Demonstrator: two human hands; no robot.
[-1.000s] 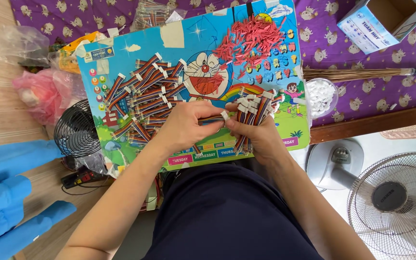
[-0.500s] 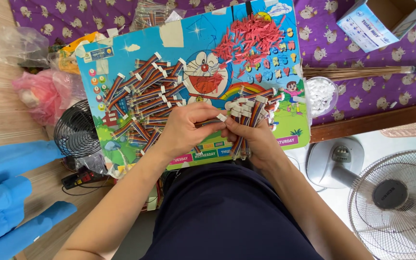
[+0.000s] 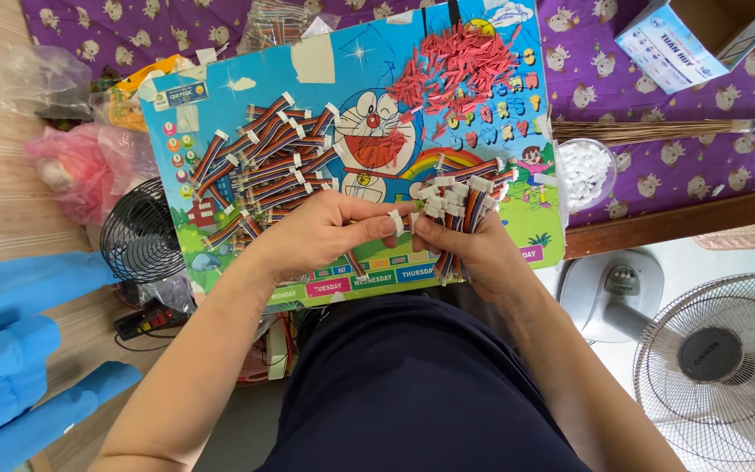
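Left hand (image 3: 325, 232) fingers pinch 1 white connector (image 3: 396, 221); right hand (image 3: 474, 249) grips cable bundle (image 3: 460, 210) (rainbow wires) over blue cartoon board (image 3: 517, 236).

Standing fan (image 3: 716, 358) cut off at rt/bottom edge; cardboard box (image 3: 701, 33) cropped at top; wire bundle (image 3: 458, 229) partly hidden by right hand (image 3: 469, 249).

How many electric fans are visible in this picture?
2. A small black fan lies left of the colourful board; a large white fan stands at lower right. A white round base beside it may belong to another.
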